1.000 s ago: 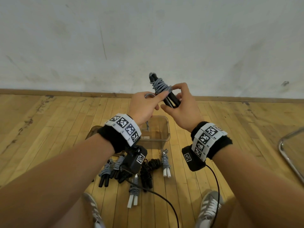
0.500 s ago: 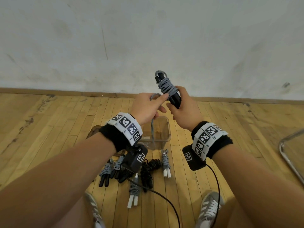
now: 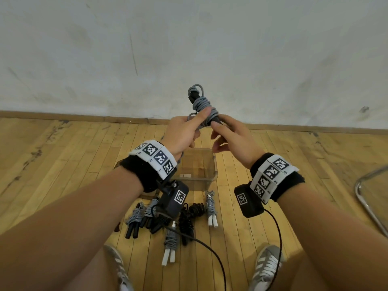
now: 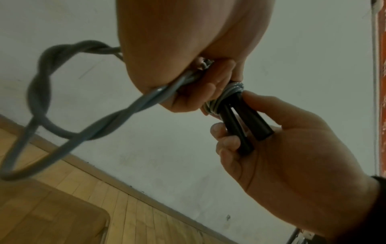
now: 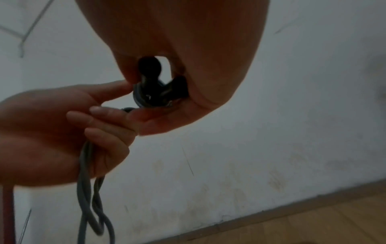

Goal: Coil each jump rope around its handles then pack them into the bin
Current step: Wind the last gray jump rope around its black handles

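The setting appeared to be a gym or exercise hall rather than a home: a floor of narrow, worn honey-coloured hardwood strips (image 3: 63,164) met a scuffed, stained white plaster wall (image 3: 252,49) along a plain wooden baseboard (image 3: 63,116). Several coiled grey and black jump ropes (image 3: 170,240) lay on the boards beside a clear plastic bin (image 3: 214,164), and a chrome tubular frame (image 3: 365,198) curved in at the right edge.
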Motion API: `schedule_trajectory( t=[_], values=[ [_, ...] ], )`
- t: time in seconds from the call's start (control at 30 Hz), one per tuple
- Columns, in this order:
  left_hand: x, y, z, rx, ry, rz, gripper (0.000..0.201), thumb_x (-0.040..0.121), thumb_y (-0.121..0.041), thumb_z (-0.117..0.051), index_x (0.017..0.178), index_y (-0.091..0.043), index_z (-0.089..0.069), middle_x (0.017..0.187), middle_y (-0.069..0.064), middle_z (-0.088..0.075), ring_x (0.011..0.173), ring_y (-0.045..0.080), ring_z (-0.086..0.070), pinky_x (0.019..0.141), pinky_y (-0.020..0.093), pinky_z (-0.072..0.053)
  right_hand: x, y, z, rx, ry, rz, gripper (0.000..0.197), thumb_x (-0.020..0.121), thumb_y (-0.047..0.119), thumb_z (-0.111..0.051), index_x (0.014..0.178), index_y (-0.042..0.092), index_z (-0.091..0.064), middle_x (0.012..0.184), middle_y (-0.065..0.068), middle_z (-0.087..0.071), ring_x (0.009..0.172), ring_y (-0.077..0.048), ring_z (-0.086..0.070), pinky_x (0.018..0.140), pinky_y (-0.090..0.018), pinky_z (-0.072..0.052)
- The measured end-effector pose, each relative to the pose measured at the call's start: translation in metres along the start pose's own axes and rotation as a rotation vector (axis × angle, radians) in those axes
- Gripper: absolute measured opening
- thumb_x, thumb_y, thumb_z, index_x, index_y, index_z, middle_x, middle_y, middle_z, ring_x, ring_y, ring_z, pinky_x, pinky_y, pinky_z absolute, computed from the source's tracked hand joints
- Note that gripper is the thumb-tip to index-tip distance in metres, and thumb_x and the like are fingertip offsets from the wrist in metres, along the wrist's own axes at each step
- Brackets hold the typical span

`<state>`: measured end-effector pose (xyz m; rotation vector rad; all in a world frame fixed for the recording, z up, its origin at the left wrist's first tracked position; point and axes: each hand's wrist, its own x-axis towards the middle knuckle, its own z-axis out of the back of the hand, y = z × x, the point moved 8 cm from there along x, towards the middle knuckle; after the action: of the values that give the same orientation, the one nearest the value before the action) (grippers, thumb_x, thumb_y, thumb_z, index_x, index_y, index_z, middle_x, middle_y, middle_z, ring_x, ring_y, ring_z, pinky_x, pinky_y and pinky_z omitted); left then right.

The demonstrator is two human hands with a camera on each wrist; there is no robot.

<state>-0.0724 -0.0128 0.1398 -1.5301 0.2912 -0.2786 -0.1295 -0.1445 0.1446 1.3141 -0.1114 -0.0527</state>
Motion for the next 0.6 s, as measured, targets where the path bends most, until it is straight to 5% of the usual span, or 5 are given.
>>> schedule_trajectory(
  t=[0.17,0.33,0.6],
  values=[
    [-0.007,-0.001,-0.009,0.023,0.073,-0.016,0.040,0.095,-0.052,-0.064,0.071,-0.020,-0.064,0.056,-0.002,-0.048,0.047,0.010,-0.042,0.052,0.024,-0.042,-0.001,-0.001,0.002,0.097,0.069,-0.066,0.031,0.102,0.026,-0.058,0.128,0.009,-0.062,0.099,-0.023,-0.075,0.086,-0.033,-0.075,0.081,-0.040,-0.061],
    [-0.004,0.000,-0.007,0.104,0.091,-0.058,0.020,0.104,-0.026,-0.058,0.107,-0.014,-0.072,0.059,-0.005,-0.063,0.054,0.011,-0.057,0.061,0.025,-0.052,0.005,0.011,0.028,-0.048,-0.086,0.122,0.024,0.100,0.022,-0.062,0.120,0.010,-0.069,0.090,-0.003,-0.075,0.083,-0.019,-0.073,0.082,-0.026,-0.056],
    [-0.004,0.005,-0.012,0.091,0.168,0.027,0.029,0.103,-0.023,-0.061,0.129,-0.012,-0.064,0.073,0.001,-0.074,0.050,0.009,-0.060,0.055,0.023,-0.055,0.006,0.006,0.035,-0.204,-0.178,0.151,0.034,0.097,0.029,-0.066,0.130,0.018,-0.065,0.089,0.005,-0.074,0.075,-0.006,-0.069,0.070,-0.017,-0.051]
  ],
)
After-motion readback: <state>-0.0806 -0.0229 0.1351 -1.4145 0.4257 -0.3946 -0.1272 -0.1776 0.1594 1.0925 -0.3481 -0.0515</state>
